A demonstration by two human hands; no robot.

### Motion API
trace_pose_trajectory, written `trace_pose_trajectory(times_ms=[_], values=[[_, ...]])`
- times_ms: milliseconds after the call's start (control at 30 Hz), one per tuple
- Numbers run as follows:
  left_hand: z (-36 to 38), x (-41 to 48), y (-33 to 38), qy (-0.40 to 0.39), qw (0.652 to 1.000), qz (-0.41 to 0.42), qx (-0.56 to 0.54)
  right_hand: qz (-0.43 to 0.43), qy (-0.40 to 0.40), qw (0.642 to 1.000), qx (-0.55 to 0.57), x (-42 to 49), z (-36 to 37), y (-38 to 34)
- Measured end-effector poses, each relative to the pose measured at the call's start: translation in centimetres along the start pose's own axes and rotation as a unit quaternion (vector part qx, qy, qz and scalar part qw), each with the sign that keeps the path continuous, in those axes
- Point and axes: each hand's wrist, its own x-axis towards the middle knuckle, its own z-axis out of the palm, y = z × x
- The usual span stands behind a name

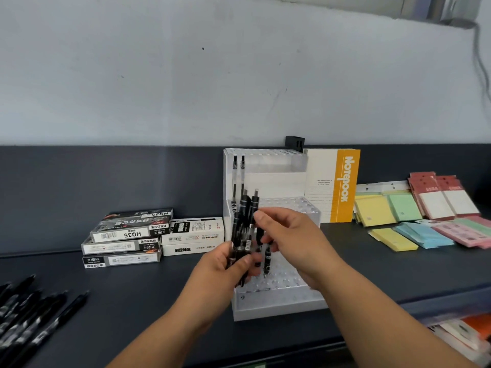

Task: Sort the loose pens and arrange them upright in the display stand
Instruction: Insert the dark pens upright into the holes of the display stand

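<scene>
Barely started: many loose pens (29,322) lie far left; the left hand (225,264) grips a bundle (243,232), the right hand (292,243) pinches one from it, and only two pens (238,176) stand upright in the stand (279,309).

A scuffed pale grey wall (186,75) rises behind the dark slate bench (132,293), with a grey cable (479,57) hanging above the bench's right end.
</scene>
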Motion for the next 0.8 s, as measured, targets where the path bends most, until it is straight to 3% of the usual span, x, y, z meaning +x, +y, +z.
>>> trace_pose_trajectory(times_ms=[67, 133, 233, 333, 467, 667, 800], values=[[0.3, 0.0, -0.1, -0.026, 1.0, -0.009, 0.006, 0.021, -0.055, 0.998, 0.033, 0.1, -0.3, 0.1], [0.5, 0.0, -0.1, -0.027, 1.0, -0.009, -0.006, 0.028, -0.052, 0.997, 0.058, 0.2, -0.7, 0.4], [0.4, 0.2, -0.1, 0.014, 0.999, 0.001, -0.032, 0.017, 0.025, 0.999, 0.044, 0.6, -1.7, 0.4], [0.1, 0.7, -0.3, 0.062, 0.997, 0.006, -0.041, -0.028, 0.114, 0.991, -0.067, 1.4, -2.9, 0.6], [0.2, 0.9, -0.7, 0.078, 0.996, 0.019, -0.029, -0.046, 0.156, 0.973, -0.161, 2.0, -3.0, 1.7], [0.3, 1.2, -0.9, 0.092, 0.994, 0.035, -0.045, -0.001, 0.117, 0.964, -0.239, 2.2, -2.5, 3.4], [0.3, 1.3, -1.1, 0.101, 0.993, 0.037, -0.045, 0.023, 0.076, 0.971, -0.224, 2.4, -2.5, 3.9]])
